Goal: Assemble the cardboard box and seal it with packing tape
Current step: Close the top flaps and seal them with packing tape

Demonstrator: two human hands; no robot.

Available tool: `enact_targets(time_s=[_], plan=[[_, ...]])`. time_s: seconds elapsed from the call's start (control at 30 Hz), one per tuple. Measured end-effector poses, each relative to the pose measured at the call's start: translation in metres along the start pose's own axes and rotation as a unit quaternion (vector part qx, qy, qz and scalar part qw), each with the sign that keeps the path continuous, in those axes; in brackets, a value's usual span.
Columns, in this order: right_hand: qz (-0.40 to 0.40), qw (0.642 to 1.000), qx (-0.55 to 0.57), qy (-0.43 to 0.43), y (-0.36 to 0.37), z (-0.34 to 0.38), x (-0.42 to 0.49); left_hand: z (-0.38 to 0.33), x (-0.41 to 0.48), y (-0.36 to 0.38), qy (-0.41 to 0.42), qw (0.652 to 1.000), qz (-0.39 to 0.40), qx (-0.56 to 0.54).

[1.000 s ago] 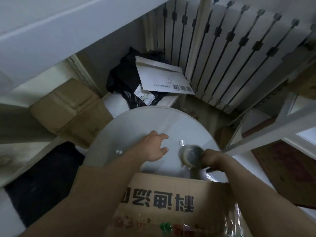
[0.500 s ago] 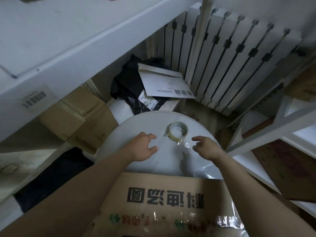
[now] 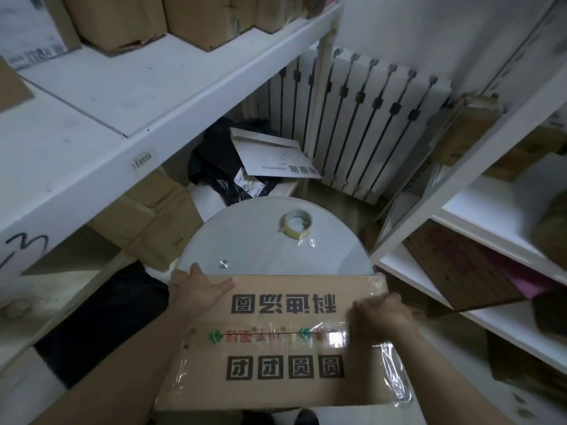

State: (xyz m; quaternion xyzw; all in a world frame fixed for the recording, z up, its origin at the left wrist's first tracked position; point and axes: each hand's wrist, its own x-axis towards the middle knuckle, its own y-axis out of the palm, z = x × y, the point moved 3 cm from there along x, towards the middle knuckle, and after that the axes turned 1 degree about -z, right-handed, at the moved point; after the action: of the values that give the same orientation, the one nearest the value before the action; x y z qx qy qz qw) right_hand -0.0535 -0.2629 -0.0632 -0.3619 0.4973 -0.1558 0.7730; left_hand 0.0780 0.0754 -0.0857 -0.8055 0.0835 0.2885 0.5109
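A closed cardboard box with black printed characters lies on the near part of a round white table. Clear tape shines along its middle seam and down its right side. My left hand holds the box's far left corner, thumb flat on top and fingers over the edge. My right hand is blurred; it lies on the box top near the right end of the taped seam, knuckles raised. A roll of clear packing tape lies flat on the far side of the table, away from both hands.
White shelving with cardboard boxes runs along the left, and more shelves stand close on the right. Behind the table are a white radiator, a black bag and a grey mailer envelope. Brown boxes sit under the left shelf.
My right hand set the tape roll down on the far side of the table. Both hands then drew back onto the box, left to its far corner, right to the taped seam.
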Motion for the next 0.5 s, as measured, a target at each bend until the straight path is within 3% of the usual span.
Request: enact_targets(time_s=[0.27,0.5], plan=[[-0.028,0.994,0.082,-0.064,-0.017,0.031,0.025,-0.022,0.035,-0.012,0.033,0.996,-0.078,-0.042],[-0.027,0.985,0.124,-0.118,-0.027,0.068,0.057,-0.049,0.089,-0.022,0.043,0.997,-0.056,-0.018]])
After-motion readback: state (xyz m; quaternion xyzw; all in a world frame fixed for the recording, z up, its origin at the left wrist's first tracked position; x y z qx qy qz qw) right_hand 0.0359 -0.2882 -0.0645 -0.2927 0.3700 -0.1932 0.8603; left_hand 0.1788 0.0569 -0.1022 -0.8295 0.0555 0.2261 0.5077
